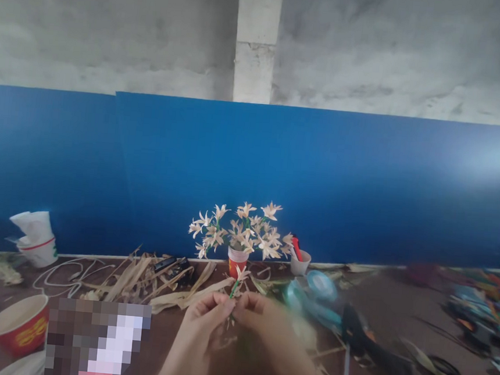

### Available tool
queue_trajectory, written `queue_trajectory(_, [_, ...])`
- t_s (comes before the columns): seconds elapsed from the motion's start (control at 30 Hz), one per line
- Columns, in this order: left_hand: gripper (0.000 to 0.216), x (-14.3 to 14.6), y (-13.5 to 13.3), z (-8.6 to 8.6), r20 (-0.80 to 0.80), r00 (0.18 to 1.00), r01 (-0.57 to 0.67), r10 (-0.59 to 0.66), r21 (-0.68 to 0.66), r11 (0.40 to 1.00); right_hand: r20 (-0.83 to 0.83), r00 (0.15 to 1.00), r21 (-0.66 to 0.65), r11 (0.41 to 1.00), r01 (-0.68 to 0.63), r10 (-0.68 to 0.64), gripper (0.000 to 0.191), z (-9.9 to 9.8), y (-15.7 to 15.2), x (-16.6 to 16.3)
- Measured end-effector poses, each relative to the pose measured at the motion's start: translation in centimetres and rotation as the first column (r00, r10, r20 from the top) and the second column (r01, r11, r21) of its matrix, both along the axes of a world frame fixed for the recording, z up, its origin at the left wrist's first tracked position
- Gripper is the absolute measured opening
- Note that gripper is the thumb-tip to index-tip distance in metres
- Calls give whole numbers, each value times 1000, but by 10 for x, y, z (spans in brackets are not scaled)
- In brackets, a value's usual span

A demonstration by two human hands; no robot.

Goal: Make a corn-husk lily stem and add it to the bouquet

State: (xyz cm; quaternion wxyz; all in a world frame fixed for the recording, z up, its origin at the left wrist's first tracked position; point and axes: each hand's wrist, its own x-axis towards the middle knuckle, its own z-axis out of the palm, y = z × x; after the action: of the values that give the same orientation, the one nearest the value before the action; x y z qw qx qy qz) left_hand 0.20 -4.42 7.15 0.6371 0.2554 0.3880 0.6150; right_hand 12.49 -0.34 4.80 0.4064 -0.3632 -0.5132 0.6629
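Observation:
My left hand (pixel 203 317) and my right hand (pixel 260 317) meet in front of me, fingers pinched on a small pale handmade flower (pixel 240 275) with a thin green stem. Both hands are closed round the stem. Just beyond them a red and white paper cup (pixel 237 261) holds a bunch of the same cream flowers (pixel 241 229). Dried husk strips (pixel 167 285) lie scattered to the left of the cup.
A red paper bowl (pixel 19 324) sits at the near left, stacked white cups (pixel 38 238) at the far left. A small white cup (pixel 299 263) with a red tool, tape rolls (pixel 320 284), black cables and colourful sticks (pixel 485 295) lie to the right. A blue wall panel backs the table.

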Motion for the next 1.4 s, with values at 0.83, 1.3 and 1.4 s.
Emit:
queue_trajectory(0.83, [34, -9, 5, -6, -112, 973, 195, -202, -64, 979, -267, 964, -13, 1000, -20, 16, 17, -5, 2, -5])
queue_trajectory(1.3, [14, -2, 6, -8, -605, 782, 8, 152, 253, 967, -12, 963, 211, 940, 267, -270, 35, 7, -4, -5])
queue_trajectory(1.4, [14, -2, 3, -5, -632, 759, 7, 156, 247, 969, 27, 947, 270, 915, 300, -319, 35, 2, -4, -5])
